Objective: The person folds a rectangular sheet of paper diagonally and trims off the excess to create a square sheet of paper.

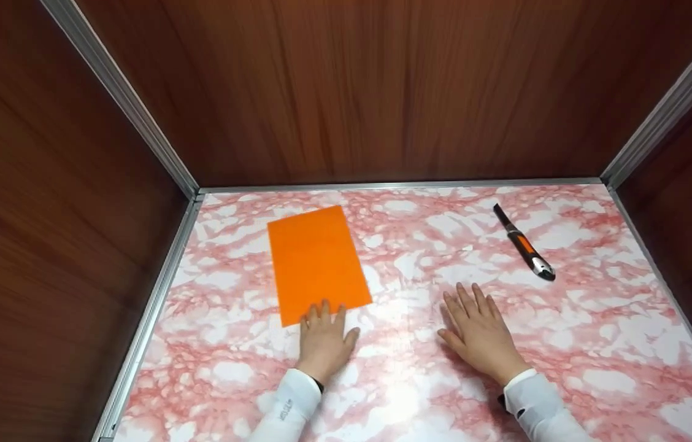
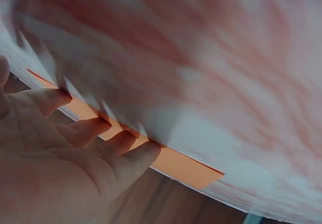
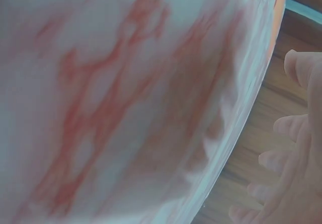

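Note:
An orange sheet of paper [image 1: 318, 261] lies flat on the left half of the table, slightly turned. My left hand [image 1: 324, 344] is at its near edge, with the fingertips [image 2: 153, 147] touching the paper there and the fingers spread. Over on the right side, my right hand [image 1: 480, 334] is spread palm down with its fingers extended and holds nothing. Farther back and to the right of that hand lies a utility knife [image 1: 525, 242], black with an orange inlay and a silver end, its blade end pointing to the back left.
The table [image 1: 229, 368] has a red and white marbled top. Dark wood panels [image 1: 346, 92] stand at the back and on both sides, joined by grey metal rails [image 1: 131, 110]. A bright light reflection shows on the tabletop between the forearms.

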Tool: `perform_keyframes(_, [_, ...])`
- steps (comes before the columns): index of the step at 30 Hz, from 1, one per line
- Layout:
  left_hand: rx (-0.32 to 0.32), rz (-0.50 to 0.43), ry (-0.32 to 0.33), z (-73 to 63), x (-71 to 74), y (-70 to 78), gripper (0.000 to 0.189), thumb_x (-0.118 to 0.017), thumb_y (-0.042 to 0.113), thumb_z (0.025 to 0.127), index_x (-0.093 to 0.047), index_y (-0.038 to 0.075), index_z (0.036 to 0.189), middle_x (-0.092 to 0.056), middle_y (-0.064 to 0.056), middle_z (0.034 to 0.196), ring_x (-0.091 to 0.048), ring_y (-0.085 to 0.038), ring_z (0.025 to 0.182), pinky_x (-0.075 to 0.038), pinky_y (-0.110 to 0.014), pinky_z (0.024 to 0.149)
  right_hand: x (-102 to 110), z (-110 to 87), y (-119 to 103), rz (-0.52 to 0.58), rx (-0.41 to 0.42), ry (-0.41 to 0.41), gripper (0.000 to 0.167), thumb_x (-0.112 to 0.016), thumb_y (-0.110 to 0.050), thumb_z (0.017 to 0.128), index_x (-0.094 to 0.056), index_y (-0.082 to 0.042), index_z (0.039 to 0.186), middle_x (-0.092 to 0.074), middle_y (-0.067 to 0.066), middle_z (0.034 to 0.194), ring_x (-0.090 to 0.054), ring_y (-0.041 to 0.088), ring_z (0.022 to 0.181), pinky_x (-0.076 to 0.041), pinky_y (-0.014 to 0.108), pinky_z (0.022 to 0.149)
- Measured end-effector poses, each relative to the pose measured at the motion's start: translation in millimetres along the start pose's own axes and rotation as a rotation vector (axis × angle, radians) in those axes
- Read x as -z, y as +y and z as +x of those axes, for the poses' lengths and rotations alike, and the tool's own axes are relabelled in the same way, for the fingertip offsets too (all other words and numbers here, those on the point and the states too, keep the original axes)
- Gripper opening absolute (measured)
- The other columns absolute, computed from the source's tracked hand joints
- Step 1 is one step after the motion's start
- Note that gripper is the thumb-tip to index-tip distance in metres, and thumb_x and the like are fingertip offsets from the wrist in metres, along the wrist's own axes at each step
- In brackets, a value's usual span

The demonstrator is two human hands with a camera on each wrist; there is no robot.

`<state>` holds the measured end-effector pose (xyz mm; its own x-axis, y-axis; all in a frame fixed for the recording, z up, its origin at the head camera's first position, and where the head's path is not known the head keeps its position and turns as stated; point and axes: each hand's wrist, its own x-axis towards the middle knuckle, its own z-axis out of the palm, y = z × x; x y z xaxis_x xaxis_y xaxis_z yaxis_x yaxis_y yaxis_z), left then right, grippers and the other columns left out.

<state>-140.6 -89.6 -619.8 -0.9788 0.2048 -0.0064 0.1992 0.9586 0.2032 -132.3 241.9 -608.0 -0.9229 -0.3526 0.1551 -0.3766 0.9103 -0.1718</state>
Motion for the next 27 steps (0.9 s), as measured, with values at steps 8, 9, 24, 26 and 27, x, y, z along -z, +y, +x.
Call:
perform_keyframes(8, [-0.113, 0.046, -0.065, -8.3, -7.0, 47.1, 0.065, -0.039, 0.058, 0.098, -0.04, 0.019, 0.15, -0.03, -0.019, 0.154, -0.023, -0.043, 0.14, -0.019, -0.062, 0.109, -8.6, 10.6, -21.0, 0.002, 0.107, 0.036, 0.069, -0.058, -0.047, 0.094, -0.041, -0.007, 0.148, -0.028, 0.02, 0.155, -0.017, 0.042, 0.143, -0.017, 0.057, 0.112])
perform_keyframes(9, [-0.131, 0.054, -0.071, -9.5, -8.4, 51.9, 0.065, -0.038, 0.059, 0.098, -0.04, 0.02, 0.15, -0.03, -0.018, 0.154, -0.023, -0.043, 0.14, -0.019, -0.062, 0.109, -10.3, 12.4, -24.6, 0.004, 0.126, 0.031, 0.068, -0.058, -0.044, 0.094, -0.041, -0.006, 0.148, -0.028, 0.019, 0.155, -0.018, 0.042, 0.143, -0.017, 0.055, 0.112])
perform_keyframes(24, [-0.379, 0.048, -0.092, -8.0, -4.3, 62.6, 0.058, -0.035, 0.053, 0.102, -0.04, 0.021, 0.15, -0.035, -0.01, 0.153, -0.034, -0.029, 0.138, -0.028, -0.05, 0.109, -31.1, 20.1, -42.0, 0.049, 0.205, -0.071, 0.055, -0.057, -0.031, 0.098, -0.046, -0.005, 0.145, -0.038, 0.013, 0.151, -0.031, 0.034, 0.139, -0.029, 0.047, 0.11])
perform_keyframes(26, [-0.381, 0.052, -0.068, -2.9, -1.5, 55.9, 0.059, -0.037, 0.053, 0.101, -0.039, 0.021, 0.151, -0.033, -0.01, 0.154, -0.031, -0.029, 0.139, -0.025, -0.05, 0.111, -29.7, 19.7, -37.6, 0.075, 0.224, -0.053, 0.052, -0.058, -0.027, 0.097, -0.048, -0.005, 0.143, -0.04, 0.013, 0.15, -0.033, 0.033, 0.139, -0.03, 0.047, 0.109])
perform_keyframes(27, [-0.382, 0.056, -0.056, -0.1, -0.3, 52.4, 0.059, -0.039, 0.053, 0.101, -0.039, 0.021, 0.151, -0.032, -0.01, 0.155, -0.03, -0.029, 0.14, -0.023, -0.051, 0.112, -28.8, 19.6, -35.1, 0.087, 0.236, -0.049, 0.051, -0.059, -0.025, 0.097, -0.049, -0.004, 0.143, -0.041, 0.013, 0.15, -0.034, 0.033, 0.138, -0.03, 0.048, 0.109])
